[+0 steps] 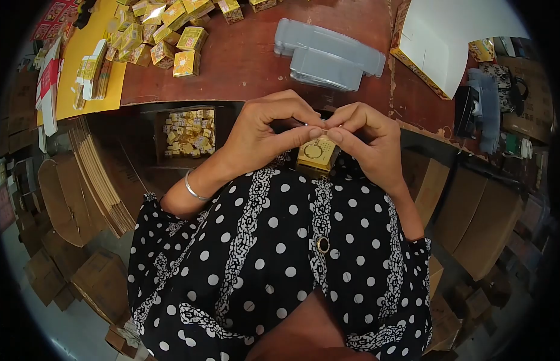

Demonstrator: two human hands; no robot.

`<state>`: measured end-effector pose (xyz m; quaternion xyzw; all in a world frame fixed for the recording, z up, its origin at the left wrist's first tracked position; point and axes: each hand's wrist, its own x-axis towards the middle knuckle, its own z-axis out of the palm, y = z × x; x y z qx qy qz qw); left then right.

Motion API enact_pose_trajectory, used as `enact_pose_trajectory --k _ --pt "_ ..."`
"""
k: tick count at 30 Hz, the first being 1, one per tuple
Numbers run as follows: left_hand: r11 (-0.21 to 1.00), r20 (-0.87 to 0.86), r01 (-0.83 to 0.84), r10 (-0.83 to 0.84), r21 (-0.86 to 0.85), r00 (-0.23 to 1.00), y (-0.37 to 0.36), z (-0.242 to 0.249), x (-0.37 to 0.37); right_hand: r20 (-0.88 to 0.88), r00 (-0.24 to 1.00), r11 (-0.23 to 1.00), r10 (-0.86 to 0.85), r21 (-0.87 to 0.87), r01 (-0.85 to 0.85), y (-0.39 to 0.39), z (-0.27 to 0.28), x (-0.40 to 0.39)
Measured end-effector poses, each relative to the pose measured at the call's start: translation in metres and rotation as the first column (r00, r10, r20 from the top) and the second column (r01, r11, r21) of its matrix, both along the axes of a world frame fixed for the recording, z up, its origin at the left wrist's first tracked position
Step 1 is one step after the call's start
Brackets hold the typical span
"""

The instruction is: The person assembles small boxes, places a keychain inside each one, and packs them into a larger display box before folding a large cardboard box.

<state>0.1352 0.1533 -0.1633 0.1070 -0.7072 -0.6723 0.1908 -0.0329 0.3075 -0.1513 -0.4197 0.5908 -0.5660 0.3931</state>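
Note:
My left hand (268, 125) and my right hand (371, 133) meet in front of my chest, just off the table's near edge. Between them is a small gold cardboard box (316, 153) with a round line design on its face. Thumbs and fingertips of both hands pinch together at the box's upper edge. What exactly lies under the fingertips is hidden. On the table ahead of my left hand is a heap of small yellow-and-gold printed boxes (186, 62). Clear plastic trays (328, 57) lie stacked beyond my hands.
Below the table edge, a carton (161, 157) holds many small gold-and-white pieces (190, 133). A white-lined box (428, 45) stands at the right of the red-brown table (244, 78). Flat cardboard (102, 177) leans at left; cartons (481, 219) stand at right.

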Motion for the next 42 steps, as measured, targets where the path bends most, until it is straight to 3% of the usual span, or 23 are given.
enact_pose_trajectory --k 2,4,7,9,12,13,14,15,16,18,21,23,24,26,27,29,36,38,42 --pt "0.999 -0.027 0.037 -0.037 -0.003 0.999 -0.003 -0.008 0.004 -0.059 0.998 0.998 0.017 -0.06 -0.021 0.004 -0.008 -0.003" --pt "0.997 -0.055 0.075 -0.075 -0.008 0.996 -0.002 -0.014 0.006 -0.312 0.95 0.961 0.026 -0.254 -0.109 0.005 -0.015 -0.007" --pt "0.992 -0.075 0.111 -0.106 0.058 0.991 0.005 -0.019 0.007 -0.403 0.915 0.919 -0.026 -0.369 -0.137 0.01 -0.025 -0.011" --pt "0.932 -0.054 0.18 -0.171 0.315 0.984 0.008 -0.026 0.006 -0.444 0.895 0.911 -0.04 -0.383 -0.15 0.012 -0.029 -0.012" --pt "0.885 -0.079 0.181 -0.163 0.43 0.983 0.01 -0.023 -0.003 -0.574 0.816 0.931 -0.071 -0.332 -0.152 0.021 -0.012 -0.024" --pt "0.901 -0.089 0.157 -0.131 0.404 0.987 0.01 -0.022 -0.008 -0.546 0.823 0.944 -0.159 -0.328 -0.035 0.029 -0.002 -0.031" --pt "0.916 -0.1 0.131 -0.1 0.38 0.99 0.008 -0.021 -0.014 -0.468 0.801 0.92 -0.372 -0.304 0.249 0.04 0.007 -0.044" --pt "0.927 -0.122 0.137 -0.099 0.35 0.988 0.005 -0.022 -0.018 -0.386 0.721 0.818 -0.576 -0.267 0.51 0.052 0.014 -0.056" --pt "0.937 -0.136 0.132 -0.092 0.323 0.986 0.001 -0.023 -0.022 -0.166 0.606 0.627 -0.778 -0.256 0.735 0.062 0.019 -0.081" --pt "0.931 -0.174 0.176 -0.126 0.318 0.977 -0.003 -0.016 -0.033 -0.139 0.285 0.31 -0.948 -0.214 0.926 0.108 0.02 -0.153" --pt "0.939 -0.167 0.144 -0.095 0.312 0.981 -0.002 -0.01 -0.047 -0.26 0.193 0.256 -0.946 -0.234 0.938 0.185 -0.014 -0.249" --pt "0.938 -0.157 0.165 -0.121 0.307 0.98 0.001 -0.01 -0.054 -0.491 0.307 0.346 -0.816 0.011 0.938 0.214 -0.028 -0.286" --pt "0.938 -0.136 0.17 -0.134 0.301 0.982 0.003 -0.011 -0.057 -0.492 0.298 0.338 -0.818 0.008 0.941 0.221 -0.033 -0.299" --pt "0.929 -0.135 0.185 -0.149 0.319 0.98 0.008 -0.015 -0.062 -0.408 0.539 0.395 -0.737 0.388 0.833 0.227 -0.038 -0.313" --pt "0.921 -0.132 0.191 -0.155 0.338 0.979 0.01 -0.016 -0.063 -0.405 0.537 0.391 -0.74 0.389 0.834 0.231 -0.042 -0.316" --pt "0.919 -0.121 0.194 -0.162 0.343 0.979 0.012 -0.016 -0.066 -0.385 0.65 0.491 -0.655 0.437 0.754 0.231 -0.044 -0.319" --pt "0.9 -0.112 0.23 -0.202 0.369 0.973 0.01 -0.015 -0.075 -0.163 0.577 0.496 -0.8 0.362 0.789 0.237 -0.054 -0.303" --pt "0.899 -0.112 0.236 -0.209 0.369 0.971 0.011 -0.016 -0.077 0.028 0.482 0.478 -0.876 0.197 0.856 0.235 -0.054 -0.283" --pt "0.885 -0.123 0.254 -0.223 0.39 0.967 0.017 -0.019 -0.08 0.211 0.498 0.507 -0.841 -0.011 0.862 0.254 -0.091 -0.273"
